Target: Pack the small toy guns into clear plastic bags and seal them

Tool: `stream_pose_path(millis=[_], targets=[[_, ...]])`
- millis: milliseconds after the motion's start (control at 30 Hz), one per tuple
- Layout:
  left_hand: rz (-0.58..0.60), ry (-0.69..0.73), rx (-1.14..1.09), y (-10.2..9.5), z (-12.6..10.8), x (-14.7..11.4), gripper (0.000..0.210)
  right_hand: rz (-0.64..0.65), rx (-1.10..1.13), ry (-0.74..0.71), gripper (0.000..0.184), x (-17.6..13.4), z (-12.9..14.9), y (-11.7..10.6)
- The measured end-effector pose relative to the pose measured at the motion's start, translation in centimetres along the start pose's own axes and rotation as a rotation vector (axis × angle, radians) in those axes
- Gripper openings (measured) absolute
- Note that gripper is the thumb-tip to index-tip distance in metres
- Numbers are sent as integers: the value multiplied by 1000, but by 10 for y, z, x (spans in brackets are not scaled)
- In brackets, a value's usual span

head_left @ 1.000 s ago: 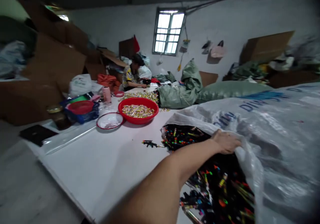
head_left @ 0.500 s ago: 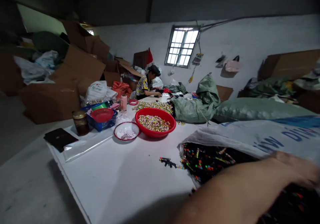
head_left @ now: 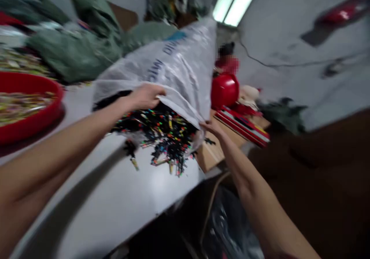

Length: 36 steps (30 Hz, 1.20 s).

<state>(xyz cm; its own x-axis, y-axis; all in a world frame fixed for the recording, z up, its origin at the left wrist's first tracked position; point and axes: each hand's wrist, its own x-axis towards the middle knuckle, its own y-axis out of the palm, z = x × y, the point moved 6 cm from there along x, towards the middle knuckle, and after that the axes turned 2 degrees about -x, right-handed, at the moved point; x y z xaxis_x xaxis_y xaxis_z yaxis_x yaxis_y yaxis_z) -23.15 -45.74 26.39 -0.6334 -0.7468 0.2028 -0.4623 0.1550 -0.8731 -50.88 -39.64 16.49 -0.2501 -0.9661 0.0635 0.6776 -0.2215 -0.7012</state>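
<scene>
1. Two hands of yours are on one sack: your left hand (head_left: 146,96) grips the upper lip of the white woven sack (head_left: 176,64) at about 11 o'clock from picture centre, fingers curled over the edge and pressed onto the cloth; your right hand (head_left: 212,128) pinches the lower corner of the mouth at about 2 o'clock, fingers closed on the fabric.
2. One white tabletop (head_left: 115,197) lies under your forearms, and the sack rests on it with its mouth facing you and hanging near the table's right edge.
3. One heap of small black pieces with bright coloured tips (head_left: 162,135) spills out of the mouth, between your two hands. They are far too many and too blurred to count; a few loose ones lie just outside at 6 o'clock of the mouth.
4. As I judge it, you are at the step of holding the mouth open and tipping the contents out. Any further pull calls for keeping the lower corner over the table, since the heap sits close to the edge and pieces could drop off.
5. One red basin (head_left: 29,112) of mixed small items stands at 9 o'clock, well apart from the sack.
6. Several green sacks (head_left: 75,54) lie behind at 10 o'clock; I cannot count them.
7. One red round object (head_left: 224,90) sits beyond the sack at 1 o'clock, with another person blurred behind it.
</scene>
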Motion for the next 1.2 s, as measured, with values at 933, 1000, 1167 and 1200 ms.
stream_pose_path(millis=[933, 1000, 1167, 1200], targets=[[843, 371, 196, 425, -194, -250, 64, 278, -289, 702, 71, -481, -242, 53], [834, 374, 233, 427, -193, -250, 63, 95, 33, 768, 66, -485, -253, 56], [854, 352, 289, 427, -195, -249, 66, -447, 1007, 795, 49, -481, -259, 59], [863, 336, 291, 427, -195, -249, 67, -528, 1156, 768, 49, -477, -255, 57]])
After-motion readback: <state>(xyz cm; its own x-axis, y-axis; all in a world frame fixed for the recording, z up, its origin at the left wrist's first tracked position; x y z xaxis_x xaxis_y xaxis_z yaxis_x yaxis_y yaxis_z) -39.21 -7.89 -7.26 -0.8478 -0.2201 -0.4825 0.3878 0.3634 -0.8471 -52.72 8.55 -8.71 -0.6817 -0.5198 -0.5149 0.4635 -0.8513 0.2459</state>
